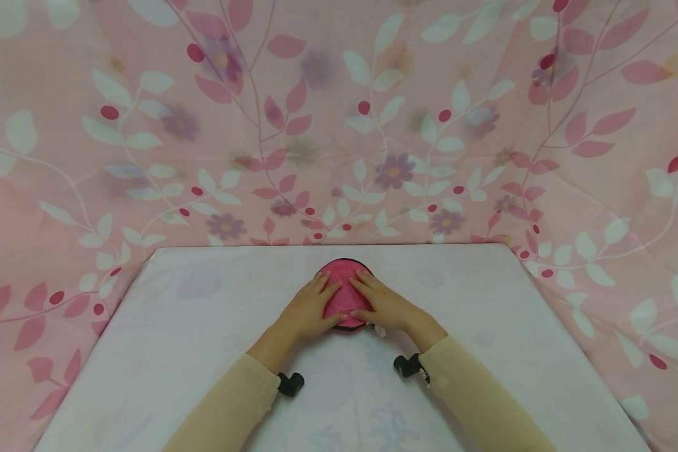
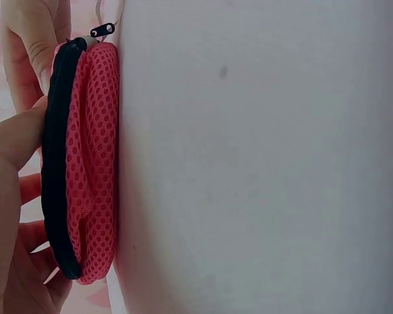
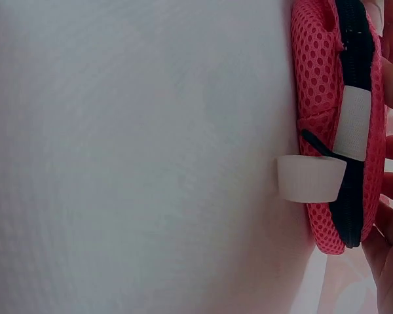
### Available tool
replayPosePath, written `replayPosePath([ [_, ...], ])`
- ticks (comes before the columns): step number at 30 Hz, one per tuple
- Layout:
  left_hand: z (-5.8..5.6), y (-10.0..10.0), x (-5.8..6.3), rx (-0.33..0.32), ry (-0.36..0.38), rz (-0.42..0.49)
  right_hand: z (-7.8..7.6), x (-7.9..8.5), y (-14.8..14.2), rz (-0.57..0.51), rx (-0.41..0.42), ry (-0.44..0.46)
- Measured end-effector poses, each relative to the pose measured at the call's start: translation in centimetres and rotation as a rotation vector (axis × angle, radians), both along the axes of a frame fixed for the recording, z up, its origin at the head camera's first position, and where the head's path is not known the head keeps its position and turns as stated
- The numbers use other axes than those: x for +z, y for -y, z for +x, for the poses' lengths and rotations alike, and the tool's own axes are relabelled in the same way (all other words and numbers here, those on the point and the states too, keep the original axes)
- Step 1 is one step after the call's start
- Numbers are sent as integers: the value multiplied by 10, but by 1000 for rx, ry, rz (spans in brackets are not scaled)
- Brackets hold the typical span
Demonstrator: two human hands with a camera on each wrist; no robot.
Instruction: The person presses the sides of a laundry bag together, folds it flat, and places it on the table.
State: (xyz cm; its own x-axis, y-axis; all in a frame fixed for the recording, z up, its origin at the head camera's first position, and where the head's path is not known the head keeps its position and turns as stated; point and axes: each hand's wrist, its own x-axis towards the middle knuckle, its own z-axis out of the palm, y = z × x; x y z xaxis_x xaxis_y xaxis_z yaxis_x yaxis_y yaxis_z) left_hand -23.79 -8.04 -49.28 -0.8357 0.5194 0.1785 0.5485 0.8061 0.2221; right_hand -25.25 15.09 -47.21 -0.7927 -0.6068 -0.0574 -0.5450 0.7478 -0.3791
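A round pink mesh zip pouch [image 1: 346, 296] lies flat near the far side of the table. My left hand [image 1: 307, 307] rests on its left part, fingers spread over the top. From the other side my right hand [image 1: 388, 306] touches the pouch in the same way, both thumbs at the near edge. Seen from the left wrist, a black zip [image 2: 57, 157] runs round the pouch's side, with a dark zip pull [image 2: 103, 29] at one end. The right wrist view shows a white fabric loop [image 3: 311, 178] sticking out beside the zip.
A white cloth with faint prints covers the table [image 1: 203, 282]. Behind it and at both sides hangs a pink curtain [image 1: 328, 157] with leaves and flowers. Small black devices [image 1: 290, 384] sit at both wrists, by the beige sleeves [image 1: 226, 402].
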Motion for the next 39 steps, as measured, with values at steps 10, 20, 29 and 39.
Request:
replayPosePath([
  [10, -1, -2, -1, 32, 86, -31, -2, -9, 0, 27, 21, 15],
  [20, -1, -4, 0, 15, 89, -89, 0, -6, 2, 41, 19, 41],
  [29, 3, -8, 4, 2, 27, -220, -1, -8, 3, 74, 6, 42],
  [39, 1, -8, 4, 22, 65, -121, -2, -2, -7, -22, -8, 74],
])
